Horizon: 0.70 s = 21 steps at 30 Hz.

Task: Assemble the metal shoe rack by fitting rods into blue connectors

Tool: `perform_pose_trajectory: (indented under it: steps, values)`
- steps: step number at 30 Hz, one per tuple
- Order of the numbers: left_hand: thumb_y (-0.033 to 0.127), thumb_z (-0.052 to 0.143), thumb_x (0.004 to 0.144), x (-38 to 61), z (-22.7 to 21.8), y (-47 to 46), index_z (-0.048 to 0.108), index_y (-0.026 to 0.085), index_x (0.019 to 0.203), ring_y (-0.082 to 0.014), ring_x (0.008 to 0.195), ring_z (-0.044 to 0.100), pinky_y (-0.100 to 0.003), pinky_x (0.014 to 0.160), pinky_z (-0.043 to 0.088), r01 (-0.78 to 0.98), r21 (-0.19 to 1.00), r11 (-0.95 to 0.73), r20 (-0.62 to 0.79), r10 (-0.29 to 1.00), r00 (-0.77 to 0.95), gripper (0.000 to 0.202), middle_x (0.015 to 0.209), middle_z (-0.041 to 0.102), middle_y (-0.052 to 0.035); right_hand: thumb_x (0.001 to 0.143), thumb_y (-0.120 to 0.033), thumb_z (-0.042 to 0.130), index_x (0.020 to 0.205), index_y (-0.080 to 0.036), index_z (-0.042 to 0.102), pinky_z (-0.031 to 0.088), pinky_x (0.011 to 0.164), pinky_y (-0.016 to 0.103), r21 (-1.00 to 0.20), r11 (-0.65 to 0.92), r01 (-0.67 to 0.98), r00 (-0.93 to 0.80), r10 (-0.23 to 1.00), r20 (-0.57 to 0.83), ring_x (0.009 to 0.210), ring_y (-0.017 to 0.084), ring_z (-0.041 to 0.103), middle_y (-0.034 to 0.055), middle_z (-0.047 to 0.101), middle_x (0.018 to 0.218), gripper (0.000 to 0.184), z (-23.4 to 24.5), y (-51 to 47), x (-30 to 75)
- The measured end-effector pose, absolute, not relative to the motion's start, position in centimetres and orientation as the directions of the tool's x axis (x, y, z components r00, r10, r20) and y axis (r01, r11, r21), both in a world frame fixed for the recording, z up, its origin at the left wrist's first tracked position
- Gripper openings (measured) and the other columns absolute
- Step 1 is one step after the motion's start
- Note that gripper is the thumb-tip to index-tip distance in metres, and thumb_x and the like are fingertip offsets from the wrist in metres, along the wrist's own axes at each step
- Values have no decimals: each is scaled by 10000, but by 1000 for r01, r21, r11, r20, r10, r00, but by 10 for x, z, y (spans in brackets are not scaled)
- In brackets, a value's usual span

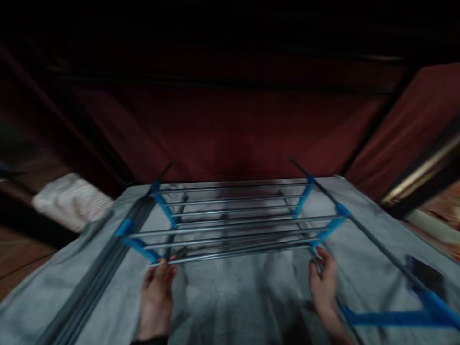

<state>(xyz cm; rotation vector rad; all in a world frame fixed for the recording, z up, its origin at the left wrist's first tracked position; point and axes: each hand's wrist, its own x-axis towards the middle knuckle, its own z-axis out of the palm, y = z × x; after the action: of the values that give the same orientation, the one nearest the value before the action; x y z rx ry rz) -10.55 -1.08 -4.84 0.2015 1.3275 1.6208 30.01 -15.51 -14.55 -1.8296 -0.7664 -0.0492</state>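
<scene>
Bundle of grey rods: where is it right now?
In the head view, the bundle of grey rods lies along the left of the pale cover, left of the left hand, running up toward the left end of the blue-bracketed rack.

In front of the rack (233, 225), open room lay over the grey sheet (230, 292), between the left hand (158, 290) at its near left corner and the right hand (324, 282) by its near right one. The rack's crosswise rods left only narrow slots. Left of it, a bundle of rods (108, 263) stood in the way; right and nearer, a blue bracket (395, 318) did. Red cloth (233, 134) walled off the space behind it.
</scene>
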Motion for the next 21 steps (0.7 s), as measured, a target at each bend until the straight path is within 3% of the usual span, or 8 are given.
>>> perform_pose_trajectory:
  steps: [3,6,9,12,18,21]
  values:
    - [246,933,659,-114,-58,-8,618,193,733,-126,610,640,-226,610,546,-573,817,68,-401,781,-479,328,732,751,-30,1004,-324,489,1348,-257,616,516,1090,519,-593,54,803,361,748,557,1282,299,637,120,673,1355,372,-143,-153,268]
    - [412,1008,568,-116,-70,-8,621,175,701,-119,630,635,-226,628,536,-500,866,29,-309,816,-488,473,715,722,-29,999,-169,467,1403,-308,611,459,1168,486,-321,341,884,-77,782,619,1309,243,636,64,692,1396,451,-130,-133,229]
    - [527,1018,521,-118,-76,-12,638,170,699,-120,661,642,-230,647,533,-453,891,14,-262,833,-488,551,729,713,-28,958,-63,443,1503,-288,561,385,1245,493,-134,445,885,-312,784,537,1341,225,627,61,678,1465,601,-113,-105,193]
    - [561,1008,531,-119,-78,-13,652,169,702,-124,672,645,-243,658,535,-443,896,27,-255,848,-464,556,762,724,-39,955,-33,423,1549,-242,541,369,1258,523,-59,453,890,-389,819,422,1343,244,634,88,658,1511,641,-98,-76,161]
    - [600,1004,536,-120,-79,-10,659,169,714,-154,697,665,-268,669,522,-436,898,55,-258,870,-420,580,764,709,-49,939,-9,386,1540,-274,594,534,1085,428,-93,411,907,-390,902,187,1218,251,721,101,714,1440,689,-74,-36,118]
    - [757,847,700,-124,-82,-13,658,188,735,-153,669,624,-266,633,477,-337,941,26,-213,820,-532,600,708,662,-32,921,32,326,1551,-286,584,545,1059,390,-98,435,895,-423,898,121,1245,227,714,83,706,1458,752,-70,-30,117]
